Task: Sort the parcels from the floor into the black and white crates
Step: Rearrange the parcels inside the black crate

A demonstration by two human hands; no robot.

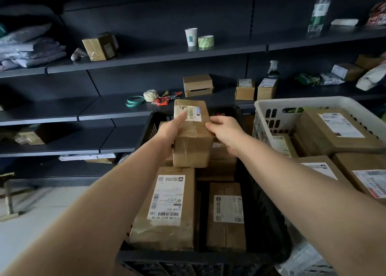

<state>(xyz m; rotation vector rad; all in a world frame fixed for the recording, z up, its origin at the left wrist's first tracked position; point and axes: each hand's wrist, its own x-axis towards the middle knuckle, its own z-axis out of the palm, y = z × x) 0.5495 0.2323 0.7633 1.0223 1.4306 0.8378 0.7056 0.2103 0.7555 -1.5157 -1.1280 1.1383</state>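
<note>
**Setting the held parcel down in the black crate**

Nearest the camera, the black plastic lattice crate [188, 259] already carries a long brown cardboard parcel with a white barcode label [167, 209] on its left. A shorter brown taped box [226, 217] lies on its right, with a dark gap between the two. More brown boxes lie beyond them, partly hidden.

Over that farther part sits the small brown taped cardboard parcel [193, 144], its labelled end tipped up and away. The left hand [167, 133] wraps the parcel's left side with the thumb pressed on the white label. The right hand [225, 131] curls its fingers over the upper right edge. Both grips are closed on the parcel. Whether its lower end touches the boxes beneath cannot be told.

As I judge it, the parcel should come down flat on the boxes below rather than on one corner, with the label kept upward so it can be read. The right fingers should slide off along the edge before the weight settles, or they may be nipped against a neighbouring box. The tape looks slick, so the hold should stay firm until the parcel rests.

Just to the right, the white plastic slotted crate [302, 101] holds larger brown parcels. Behind, the dark metal shelves [117, 110] carry loose boxes.
</note>
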